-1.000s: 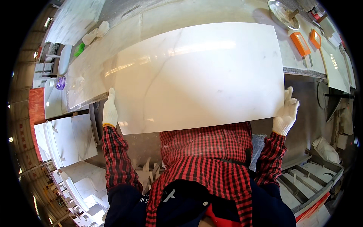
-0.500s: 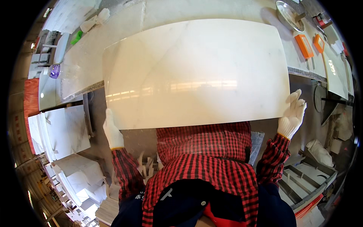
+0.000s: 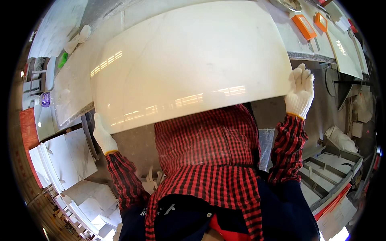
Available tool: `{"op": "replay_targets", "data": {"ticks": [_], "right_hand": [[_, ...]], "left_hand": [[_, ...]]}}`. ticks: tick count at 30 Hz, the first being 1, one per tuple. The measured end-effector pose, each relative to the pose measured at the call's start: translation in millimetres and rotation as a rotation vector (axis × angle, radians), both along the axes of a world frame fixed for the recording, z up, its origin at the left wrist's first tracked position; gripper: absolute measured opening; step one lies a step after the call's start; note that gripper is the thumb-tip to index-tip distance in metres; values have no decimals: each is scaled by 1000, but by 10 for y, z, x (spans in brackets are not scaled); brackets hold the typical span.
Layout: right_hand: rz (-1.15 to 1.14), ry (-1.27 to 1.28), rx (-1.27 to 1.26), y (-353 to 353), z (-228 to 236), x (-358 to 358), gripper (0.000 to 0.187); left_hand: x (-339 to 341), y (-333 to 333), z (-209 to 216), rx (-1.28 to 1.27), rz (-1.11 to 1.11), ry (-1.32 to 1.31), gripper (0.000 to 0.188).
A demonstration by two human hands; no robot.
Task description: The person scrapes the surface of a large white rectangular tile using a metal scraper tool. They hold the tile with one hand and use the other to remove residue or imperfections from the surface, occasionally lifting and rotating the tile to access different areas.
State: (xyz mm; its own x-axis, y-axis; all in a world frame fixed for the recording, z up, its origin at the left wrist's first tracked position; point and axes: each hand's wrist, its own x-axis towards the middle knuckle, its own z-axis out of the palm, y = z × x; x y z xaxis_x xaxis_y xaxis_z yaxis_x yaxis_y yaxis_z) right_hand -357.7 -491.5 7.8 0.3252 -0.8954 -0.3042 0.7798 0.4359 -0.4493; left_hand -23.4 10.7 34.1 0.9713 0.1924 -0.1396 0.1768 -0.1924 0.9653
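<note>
Nearest is the red-and-black checked apron (image 3: pixel 201 148) over a dark blue jacket (image 3: pixel 281 205), with matching checked sleeves on both forearms. The left hand (image 3: pixel 104 135), in a white knitted glove with a yellow cuff edge, is at the near left corner of a large white slab (image 3: pixel 193 64). Its visible fingers are straight and pressed together along the slab's left edge; whether any curl beneath cannot be told. The right hand (image 3: pixel 300 91), gloved alike, is at the slab's right edge, palm turned up, fingers extended and slightly parted; its thumb cannot be made out.

The glossy slab, faintly veined and reflecting rows of lights, juts over the near edge of the bench (image 3: pixel 74 90) and covers much of its middle. How much of its underside rests there cannot be told.

Below the bench's near right corner are a grey metal frame (image 3: pixel 321 190) and a white sack (image 3: pixel 341 138); below the near left corner, pale slabs stand in a stack (image 3: pixel 68 156).

On the bench's right part, past its speckled near edge, lie two orange boxes (image 3: pixel 304 27), with a metal bowl (image 3: pixel 290 4) farther back. Along the left edge are a purple item (image 3: pixel 46 99), a small green object (image 3: pixel 62 60) and, toward the far side, crumpled white material (image 3: pixel 78 39).
</note>
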Motion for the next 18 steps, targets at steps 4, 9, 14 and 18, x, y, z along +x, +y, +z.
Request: {"op": "replay_targets", "data": {"ticks": [4, 9, 14, 18], "right_hand": [[-118, 189, -38, -39, 72, 291, 25], [-125, 105, 31, 26, 51, 233, 23], [-113, 2, 101, 162, -229, 72, 23], [-235, 68, 206, 222, -295, -73, 21]], "left_hand": [[325, -2, -39, 177, -110, -13, 59], [180, -279, 618, 1186, -199, 19, 62], [258, -339, 298, 1577, -480, -657, 66], [-126, -1679, 150, 1349, -819, -865, 73]]}}
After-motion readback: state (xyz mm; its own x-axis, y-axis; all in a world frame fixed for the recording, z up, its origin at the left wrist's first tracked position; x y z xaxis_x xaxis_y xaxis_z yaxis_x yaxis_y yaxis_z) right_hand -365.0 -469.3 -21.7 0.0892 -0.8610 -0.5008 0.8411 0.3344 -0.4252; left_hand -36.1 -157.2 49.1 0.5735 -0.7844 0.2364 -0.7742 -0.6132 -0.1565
